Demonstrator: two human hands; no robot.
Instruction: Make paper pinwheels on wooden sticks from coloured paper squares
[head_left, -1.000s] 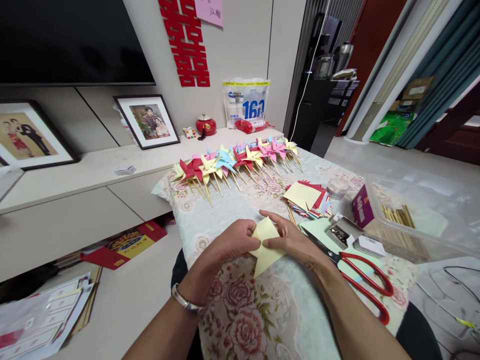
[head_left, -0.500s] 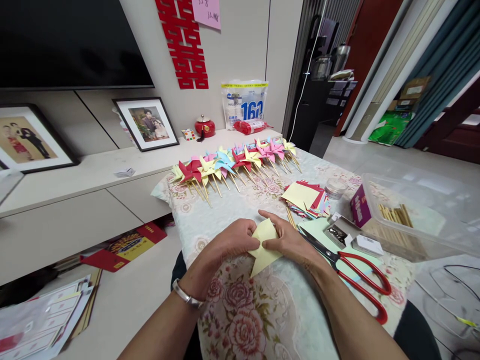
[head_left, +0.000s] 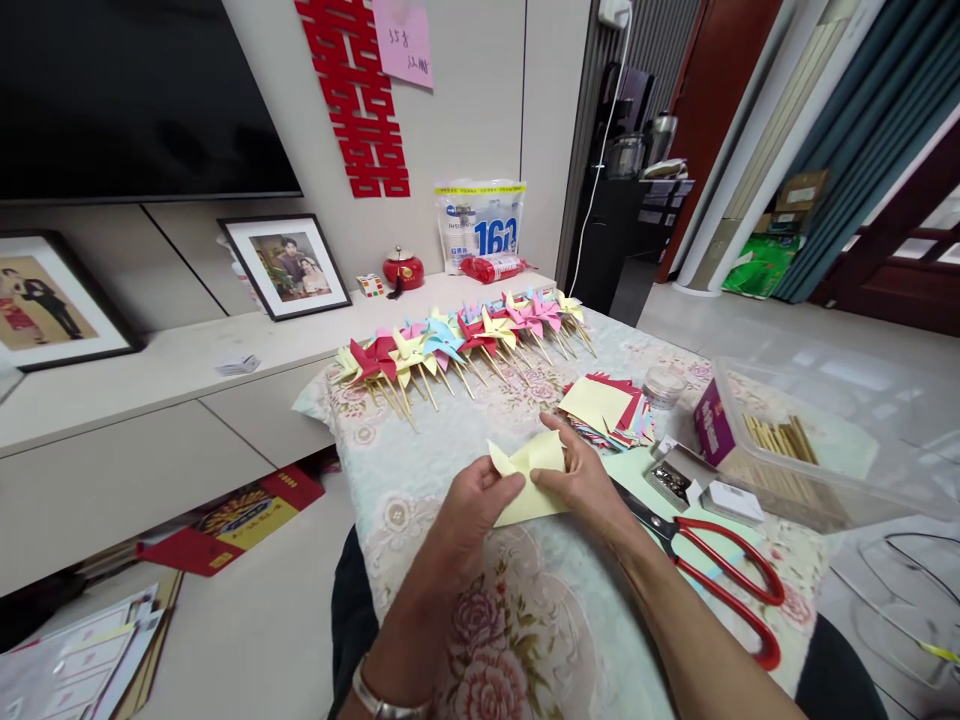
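A pale yellow sheet of paper [head_left: 525,505] with curled, cut corners is held between my two hands over the flowered tablecloth. My left hand [head_left: 480,497] pinches its left side, thumb on top near the middle. On the right side my right hand [head_left: 581,478] grips it, with the thumb pressed close to the centre and the fingers behind. Red-handled scissors [head_left: 679,535] lie just right of my right hand on pale green paper. Behind my hands is a stack of coloured paper squares [head_left: 600,405], a yellow one on top.
Several paper pinwheels on sticks [head_left: 457,340] lie along the table's far side. At right are a small open box of metal fasteners [head_left: 675,478], a white box [head_left: 733,502], a round clear container [head_left: 664,385] and a plastic bin [head_left: 806,490] with sticks. A cabinet [head_left: 150,390] borders the table.
My left hand has shifted its hold, its thumb now flat toward the centre. The paper has turned and spread, with its upper corners curling up. The view has tilted slightly upward.
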